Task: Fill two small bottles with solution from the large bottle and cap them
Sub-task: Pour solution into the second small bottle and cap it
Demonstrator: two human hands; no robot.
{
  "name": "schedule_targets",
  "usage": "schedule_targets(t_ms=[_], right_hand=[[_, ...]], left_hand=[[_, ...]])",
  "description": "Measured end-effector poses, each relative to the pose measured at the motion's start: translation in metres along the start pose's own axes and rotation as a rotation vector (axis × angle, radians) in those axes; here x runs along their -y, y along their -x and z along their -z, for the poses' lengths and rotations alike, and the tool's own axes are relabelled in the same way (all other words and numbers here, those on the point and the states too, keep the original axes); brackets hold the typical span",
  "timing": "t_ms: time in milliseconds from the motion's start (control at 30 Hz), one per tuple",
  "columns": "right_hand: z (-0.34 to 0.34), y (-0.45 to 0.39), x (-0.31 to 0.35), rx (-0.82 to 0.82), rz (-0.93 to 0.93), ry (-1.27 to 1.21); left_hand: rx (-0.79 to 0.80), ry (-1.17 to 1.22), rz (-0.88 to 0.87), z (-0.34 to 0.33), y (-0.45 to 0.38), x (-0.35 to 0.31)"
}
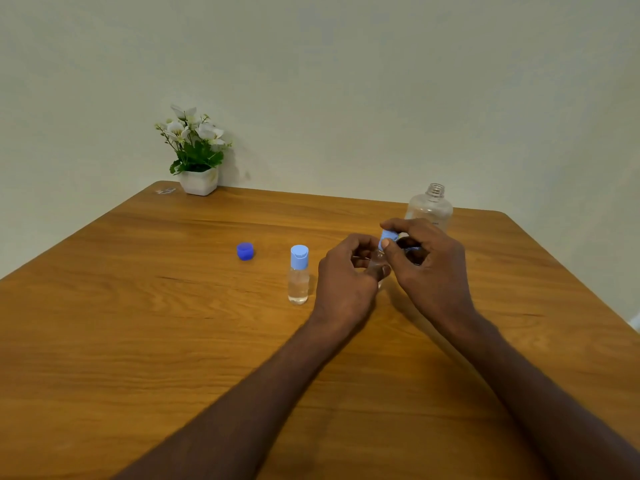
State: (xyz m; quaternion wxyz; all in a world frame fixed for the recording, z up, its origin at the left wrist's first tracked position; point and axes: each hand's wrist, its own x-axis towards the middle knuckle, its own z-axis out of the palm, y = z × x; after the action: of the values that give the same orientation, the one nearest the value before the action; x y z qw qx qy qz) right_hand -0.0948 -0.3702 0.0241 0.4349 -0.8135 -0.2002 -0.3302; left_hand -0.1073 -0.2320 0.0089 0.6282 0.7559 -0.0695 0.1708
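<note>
A small clear bottle [298,278] with a light blue cap stands upright on the wooden table [138,323], holding clear liquid. Just right of it my left hand [343,275] grips a second small clear bottle [375,263], mostly hidden by my fingers. My right hand [426,261] pinches a light blue cap [387,237] at that bottle's mouth. The large clear bottle [430,206] stands uncapped behind my right hand. Its dark blue cap [245,251] lies on the table to the left.
A white pot with white flowers [197,157] stands at the table's far left corner, against the wall. A small clear object [165,191] lies beside it.
</note>
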Motion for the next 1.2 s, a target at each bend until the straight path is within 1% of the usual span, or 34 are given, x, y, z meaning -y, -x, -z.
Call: schedule_targets(t_ms=[300,500,667,867,1200], right_hand=[[0.0013,-0.0006,0.0002,0.010,0.014,0.042],[0.0022,-0.0017,-0.0005,0.037,0.012,0.026],[0.0018,-0.0020,-0.0014,0.025,0.027,0.069],[0.0032,-0.0035,-0.0022,0.043,0.019,0.031],[0.0037,-0.0030,-0.0038,0.047,0.016,0.041]], left_hand=[[0.005,-0.032,0.001,0.0002,-0.0004,0.0010],[-0.002,-0.025,0.003,0.0000,-0.0020,0.0024],[0.000,0.000,-0.003,0.0011,-0.0014,0.0027],[0.007,-0.010,0.007,0.0005,-0.0022,0.0028],[0.000,-0.016,0.003,0.0012,-0.0019,0.0031]])
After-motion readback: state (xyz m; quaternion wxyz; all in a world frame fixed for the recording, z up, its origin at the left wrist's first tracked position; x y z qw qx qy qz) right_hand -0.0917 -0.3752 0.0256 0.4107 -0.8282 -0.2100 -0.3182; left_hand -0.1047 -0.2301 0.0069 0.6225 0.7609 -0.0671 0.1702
